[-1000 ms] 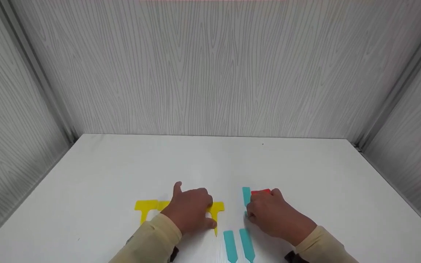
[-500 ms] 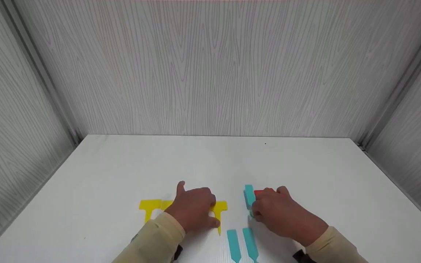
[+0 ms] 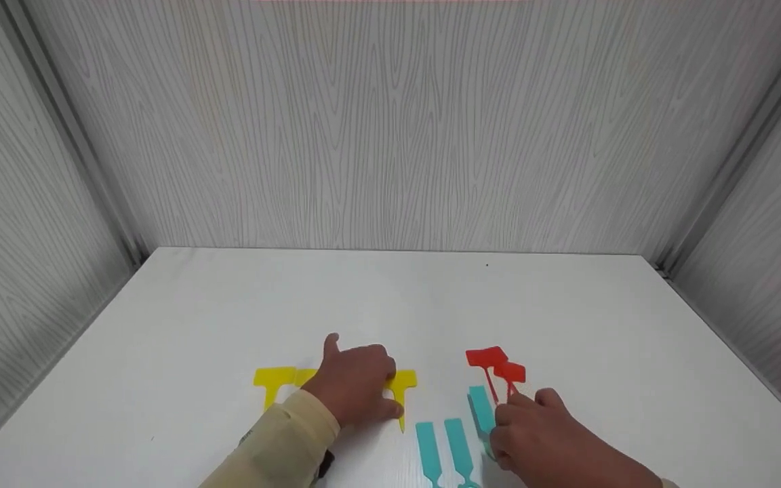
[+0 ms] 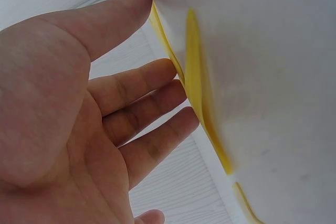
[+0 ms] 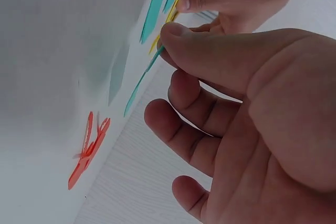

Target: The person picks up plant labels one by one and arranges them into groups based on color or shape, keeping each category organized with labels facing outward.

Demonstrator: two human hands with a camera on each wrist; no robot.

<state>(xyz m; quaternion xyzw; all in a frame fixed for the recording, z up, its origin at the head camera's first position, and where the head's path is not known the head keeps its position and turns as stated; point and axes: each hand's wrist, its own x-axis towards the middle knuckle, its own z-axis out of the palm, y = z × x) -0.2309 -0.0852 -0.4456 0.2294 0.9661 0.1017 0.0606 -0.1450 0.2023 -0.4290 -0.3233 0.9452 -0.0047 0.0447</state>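
Note:
My left hand (image 3: 353, 386) rests over a row of yellow T-shaped plant labels, touching the rightmost yellow label (image 3: 403, 381) with its thumb and fingertips. In the left wrist view, its extended fingers (image 4: 147, 98) meet the yellow labels (image 4: 193, 66) at the tabletop. Between thumb and forefinger, my right hand (image 3: 553, 440) pinches a teal plant label (image 3: 481, 410) by its narrow end. That label's blade slants just above the table, its shadow apart from it in the right wrist view. Left of it lie two teal labels (image 3: 428, 451), side by side.
Two red plant labels (image 3: 487, 356) lie close together beyond my right hand. Another yellow label (image 3: 274, 377) sits left of my left hand, with one partly covered beside it. Grey wood-grain panels (image 3: 390, 135) enclose the white table (image 3: 390, 298) at the back and sides.
My right hand has lifted the teal label and brought it nearer, beside the two other teal ones. The red labels it covered now show. My left hand stays in place.

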